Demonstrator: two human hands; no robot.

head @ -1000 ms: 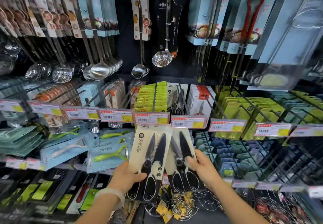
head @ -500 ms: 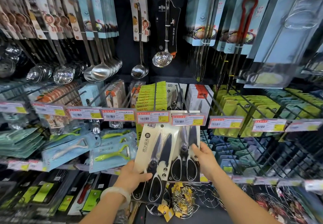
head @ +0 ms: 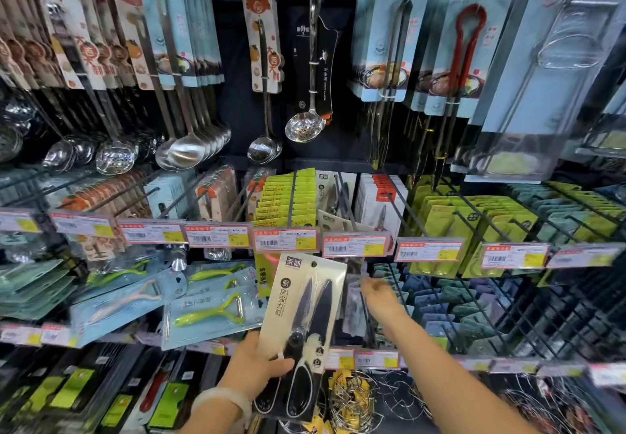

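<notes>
**Hanging scissors packs on the shop wall**

The left hand (head: pixel 257 366) gripped a cream scissors pack (head: pixel 298 325) by its lower part, with the thumb across the front. It held the pack low in the middle of the shop wall, tipped a little to the right. Just right of it, the right hand (head: pixel 379 294) reached up to a blurry second pack (head: pixel 354 301) under a red price tag (head: pixel 355 245). That hand was too smeared to tell if its fingers pinched the pack or only touched it.

I think the job was to hang the packs on a peg. To do it well, the right hand should line up the little hole at the top of the card with the tip of the peg. Then it should slide the pack straight back, slowly, so the card did not bend. The peg was hidden behind the tag, so feeling for it would help. The left hand should keep its own pack out of the way.

The wall held lots of things. Up on the left, shiny ladles (head: pixel 186 152) hung in rows. Below them, blue packs held green peelers (head: pixel 210 315). In the middle hung a stack of green cards (head: pixel 288 196). At the bottom lay a tangle of wire racks (head: pixel 355 396). On the right, pegs held more green packs (head: pixel 440 227), and red tongs (head: pixel 464 61) hung up high.
</notes>
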